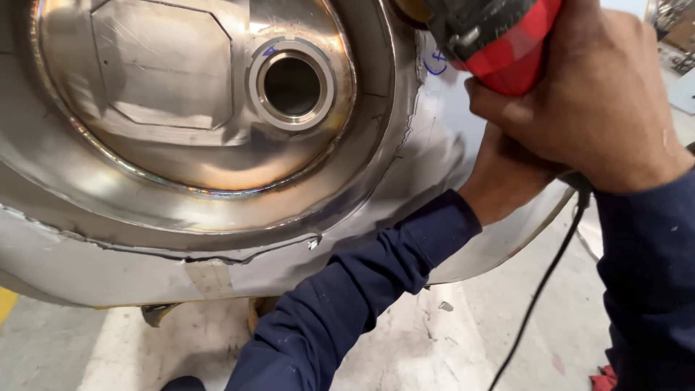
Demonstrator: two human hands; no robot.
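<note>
Up at 1 o'clock: the red and black angle grinder (499,40), its head cut off by the top edge and pressed against the steel tank.
Right hand (590,108): clenched around the grinder's red body, knuckles toward the camera.
Left hand (503,177): tucked beneath the right hand and touching the tank's side at 3 o'clock; mostly hidden, so its grip cannot be told.
Stainless steel tank (195,181): fills the view from 9 to 1 o'clock, a dished end with a raised ring weld and a rough, jagged seam running round its outer skin.
Round port (292,85): open flanged hole near 12 o'clock, beside an eight-sided patch plate (163,69) at 11 o'clock.
Markings: blue pen scrawls on the steel at 12 to 1 o'clock, too partial to make out.
Power cord (543,282): black, hanging from the right wrist down to 5 o'clock.
Floor (449,333): pale concrete below, with a red scrap at 4 o'clock, cut off.
Sleeves: dark blue, the left one crossing the tank's lower edge.
</note>
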